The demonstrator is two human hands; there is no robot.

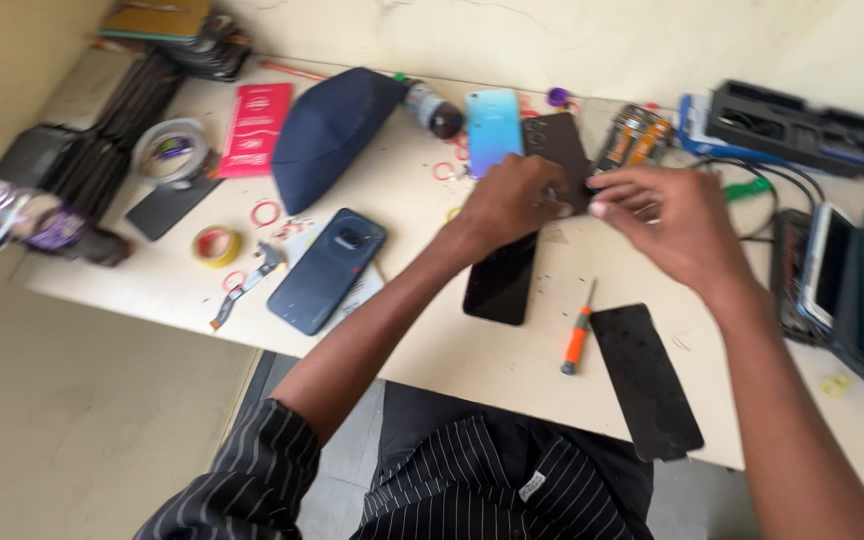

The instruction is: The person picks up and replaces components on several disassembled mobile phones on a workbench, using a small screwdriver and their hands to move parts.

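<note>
1. Your left hand (517,200) and right hand (672,225) both pinch the dark phone back cover (555,150), which is beside the blue phone (493,128);
2. The black phone (502,280) lies just below that cover, uncovered; the orange screwdriver (578,340) lies unused, so assembly looks unfinished.

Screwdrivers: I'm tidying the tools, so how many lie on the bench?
2 that I can tell: an orange-handled screwdriver between the black phone and the loose dark panel, and a green-handled screwdriver beyond the right hand. Clutter may hide others.
</note>
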